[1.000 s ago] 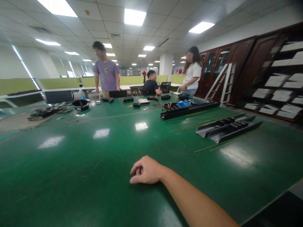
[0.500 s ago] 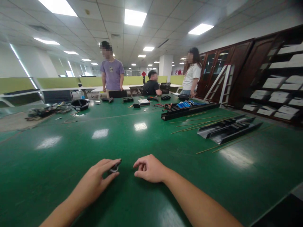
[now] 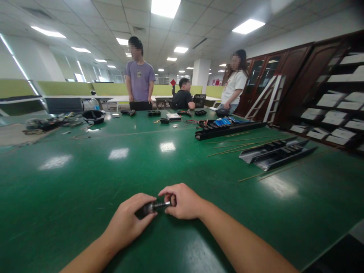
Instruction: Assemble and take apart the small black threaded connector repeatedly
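Note:
My left hand [image 3: 131, 217] is closed round a dark cylindrical piece [image 3: 149, 207], low over the green table [image 3: 93, 185]. A narrower, ringed part with a bright silver tip [image 3: 164, 204] sticks out of it to the right. My right hand [image 3: 182, 201] has its fingers curled at that tip, thumb below and index finger above. The tip's end lies among these fingers; the exact contact is hard to see. Most of the cylinder's back is hidden in my left palm, so its kind cannot be told.
Black metal channels [image 3: 273, 157] and thin rods [image 3: 227, 151] lie at the right, with another long channel [image 3: 222, 132] behind. A black round container [image 3: 93, 116] and a cluttered heap [image 3: 45, 123] are at the far left. Three people are beyond the table.
My left hand has moved right with the dark piece, whose silver tip now points at my right hand. The right fingers are now at the tip. The camera view has shifted slightly.

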A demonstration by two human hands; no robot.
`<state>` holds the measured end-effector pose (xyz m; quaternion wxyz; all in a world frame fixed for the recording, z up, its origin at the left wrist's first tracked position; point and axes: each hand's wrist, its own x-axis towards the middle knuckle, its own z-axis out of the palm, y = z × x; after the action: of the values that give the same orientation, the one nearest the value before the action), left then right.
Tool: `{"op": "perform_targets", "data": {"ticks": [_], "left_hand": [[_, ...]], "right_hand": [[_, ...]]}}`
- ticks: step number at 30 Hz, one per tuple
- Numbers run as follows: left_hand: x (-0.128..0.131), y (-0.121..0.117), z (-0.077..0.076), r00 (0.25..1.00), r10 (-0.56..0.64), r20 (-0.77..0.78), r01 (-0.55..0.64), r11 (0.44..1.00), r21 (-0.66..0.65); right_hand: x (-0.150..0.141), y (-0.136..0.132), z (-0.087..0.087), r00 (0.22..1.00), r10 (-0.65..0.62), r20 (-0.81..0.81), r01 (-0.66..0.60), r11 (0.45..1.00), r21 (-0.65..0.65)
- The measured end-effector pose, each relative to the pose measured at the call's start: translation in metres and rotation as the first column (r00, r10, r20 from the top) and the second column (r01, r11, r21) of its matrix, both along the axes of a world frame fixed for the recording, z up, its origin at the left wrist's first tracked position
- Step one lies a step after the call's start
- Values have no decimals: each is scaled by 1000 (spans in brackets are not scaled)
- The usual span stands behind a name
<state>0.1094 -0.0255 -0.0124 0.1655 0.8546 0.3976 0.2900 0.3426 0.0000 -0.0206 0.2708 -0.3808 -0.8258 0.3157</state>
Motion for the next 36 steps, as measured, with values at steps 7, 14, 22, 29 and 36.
{"op": "perform_targets", "data": {"ticks": [7, 14, 22, 29, 36], "left_hand": [[0, -1, -7, 997, 79, 11, -79, 997, 18], [0, -2, -5, 997, 82, 5, -82, 997, -3], [1, -2, -3, 1000, 17, -6, -17, 1000, 6], [4, -2, -4, 999, 34, -14, -35, 999, -26], [5, -3, -3, 999, 47, 3, -47, 998, -35]], "right_hand": [[-2, -4, 6, 999, 28, -46, -28, 1000, -5], [-4, -6, 8, 999, 26, -45, -25, 1000, 15], [-6, -9, 10, 999, 34, -26, -32, 997, 68], [-5, -8, 6, 999, 33, 5, -33, 998, 61], [-6, -7, 5, 1000, 22, -3, -22, 998, 56]]}}
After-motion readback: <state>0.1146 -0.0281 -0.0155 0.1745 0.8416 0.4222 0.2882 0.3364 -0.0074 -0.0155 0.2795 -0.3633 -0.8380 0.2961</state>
